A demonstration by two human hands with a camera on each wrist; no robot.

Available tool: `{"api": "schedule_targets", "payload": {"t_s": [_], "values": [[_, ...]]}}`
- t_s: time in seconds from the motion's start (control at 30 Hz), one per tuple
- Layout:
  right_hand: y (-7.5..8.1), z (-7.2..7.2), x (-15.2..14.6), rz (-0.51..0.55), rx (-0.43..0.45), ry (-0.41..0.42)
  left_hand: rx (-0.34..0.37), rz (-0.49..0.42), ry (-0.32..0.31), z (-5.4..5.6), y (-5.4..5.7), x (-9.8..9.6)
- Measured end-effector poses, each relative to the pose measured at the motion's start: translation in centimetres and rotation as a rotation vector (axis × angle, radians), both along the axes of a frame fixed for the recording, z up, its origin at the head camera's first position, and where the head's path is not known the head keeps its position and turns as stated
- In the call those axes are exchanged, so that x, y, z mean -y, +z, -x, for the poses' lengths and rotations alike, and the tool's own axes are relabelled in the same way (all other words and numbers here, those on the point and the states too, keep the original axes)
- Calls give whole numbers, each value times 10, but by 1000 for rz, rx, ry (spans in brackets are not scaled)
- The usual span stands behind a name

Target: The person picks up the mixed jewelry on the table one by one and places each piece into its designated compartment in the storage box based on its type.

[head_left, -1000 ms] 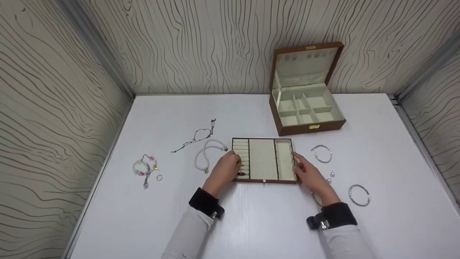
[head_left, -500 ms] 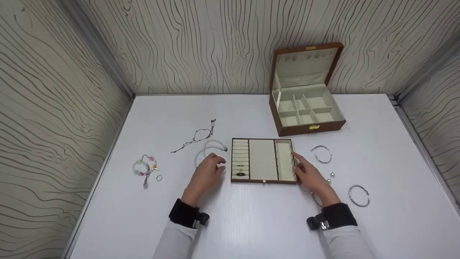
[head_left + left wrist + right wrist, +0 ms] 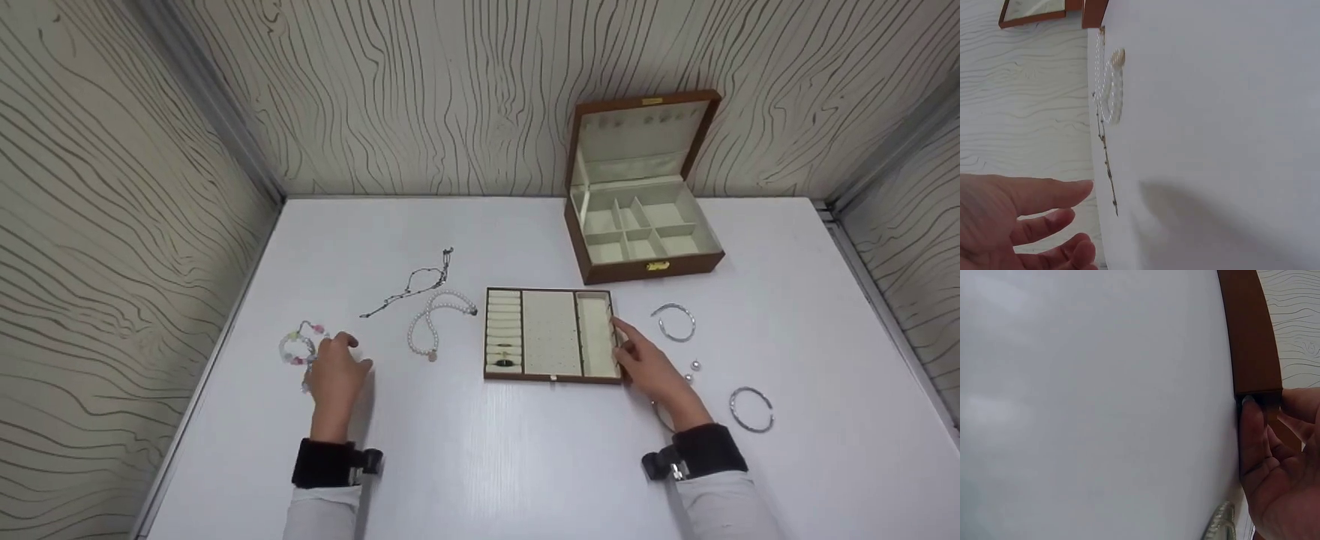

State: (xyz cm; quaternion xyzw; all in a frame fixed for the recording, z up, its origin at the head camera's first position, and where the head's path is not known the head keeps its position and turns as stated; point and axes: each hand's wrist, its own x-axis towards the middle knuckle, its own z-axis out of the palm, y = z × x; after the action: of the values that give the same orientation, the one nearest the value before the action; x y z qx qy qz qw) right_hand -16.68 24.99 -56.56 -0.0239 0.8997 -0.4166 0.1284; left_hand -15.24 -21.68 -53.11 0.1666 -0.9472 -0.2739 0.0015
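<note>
Brown-edged and lined in cream, the jewellery tray (image 3: 551, 330) is lying flat on the white table (image 3: 487, 465), its right end meeting the right hand (image 3: 656, 379). That hand is gripping the end wall, its thumb (image 3: 1252, 430) pressing the outer face while the fingers are reaching the upper rim. Well apart from the tray, the left hand (image 3: 337, 379) is hovering over the right side of a beaded bracelet (image 3: 298, 361); its fingers are bending loosely, free of any grasp in the left wrist view, though whether the tips are touching beads is hidden. Between that hand and the tray, a pearl necklace (image 3: 1117, 84) is curving beside a thin chain (image 3: 1107, 157). Silver earrings (image 3: 696, 365) are lying just beside the right hand.
</note>
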Motion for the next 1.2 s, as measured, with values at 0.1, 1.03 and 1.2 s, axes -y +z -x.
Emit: {"api": "schedule_targets", "payload": {"t_s": [0.1, 1.03, 1.2], "values": [[0, 0, 0, -8, 7, -3, 27, -12, 48, -3, -4, 15], [-1, 0, 0, -12, -6, -4, -19, 7, 48, -12, -22, 32], [-1, 0, -1, -15, 0, -7, -11, 19, 39, -11, -21, 32]]}}
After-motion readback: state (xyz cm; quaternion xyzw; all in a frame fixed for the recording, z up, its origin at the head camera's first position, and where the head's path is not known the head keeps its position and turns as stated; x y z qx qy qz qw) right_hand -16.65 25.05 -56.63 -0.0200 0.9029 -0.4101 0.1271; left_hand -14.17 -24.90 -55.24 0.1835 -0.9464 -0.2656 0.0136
